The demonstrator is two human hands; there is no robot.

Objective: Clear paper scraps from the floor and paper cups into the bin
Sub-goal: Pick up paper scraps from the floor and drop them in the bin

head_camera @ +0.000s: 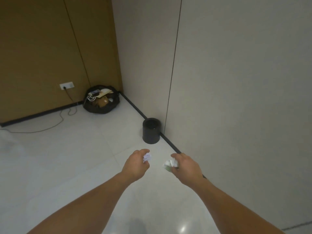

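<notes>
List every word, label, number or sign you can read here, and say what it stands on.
Nothing here can be read.
The crumpled white-and-green paper scrap in the right hand: green patch, too blurred to read.
The crumpled white paper scrap in the left hand: no marks visible.
Inside the open black bag: contents too small and blurred.
The round black bin and white wall socket plate: no label visible.

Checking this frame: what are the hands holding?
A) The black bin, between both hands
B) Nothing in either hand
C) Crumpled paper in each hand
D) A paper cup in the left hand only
C: the left hand grips a white paper scrap and the right hand grips another crumpled scrap, both short of the black bin.
</notes>
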